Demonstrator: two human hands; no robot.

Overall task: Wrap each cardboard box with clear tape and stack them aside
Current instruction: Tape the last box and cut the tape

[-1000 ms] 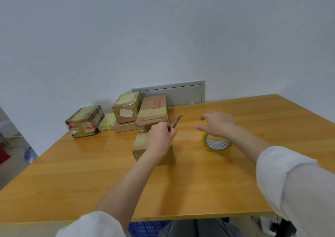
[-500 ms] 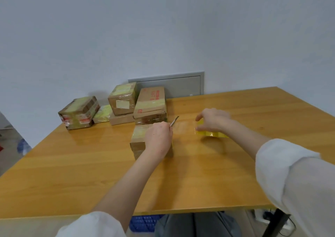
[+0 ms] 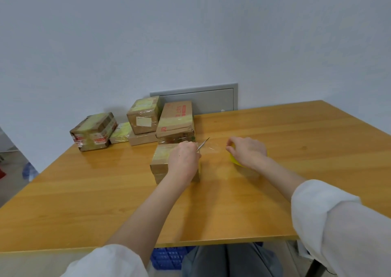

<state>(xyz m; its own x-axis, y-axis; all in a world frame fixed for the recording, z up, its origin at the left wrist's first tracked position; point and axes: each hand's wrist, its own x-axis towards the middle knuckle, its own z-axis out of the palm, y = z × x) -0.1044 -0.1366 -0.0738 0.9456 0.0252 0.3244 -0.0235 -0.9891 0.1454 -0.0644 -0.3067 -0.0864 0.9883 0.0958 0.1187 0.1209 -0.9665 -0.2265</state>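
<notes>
A small cardboard box [image 3: 161,160] with tape on top sits mid-table. My left hand [image 3: 183,159] rests on its right part and grips a knife whose thin blade [image 3: 203,143] points up and right. A strip of clear tape [image 3: 213,148] stretches from the box toward the yellowish tape roll [image 3: 234,161], which my right hand [image 3: 246,152] grips, hiding most of it.
Several taped boxes stand at the back left of the wooden table [image 3: 296,149]: one apart [image 3: 94,131], a flat one [image 3: 120,132], a stack [image 3: 143,116] and a larger one [image 3: 176,120]. A grey wall panel [image 3: 211,101] is behind. A blue crate [image 3: 167,257] lies below the front edge.
The right hand turned the tape roll from lying flat to on edge and drew it slightly right, stretching tape. The left hand with the knife stayed on the box.
</notes>
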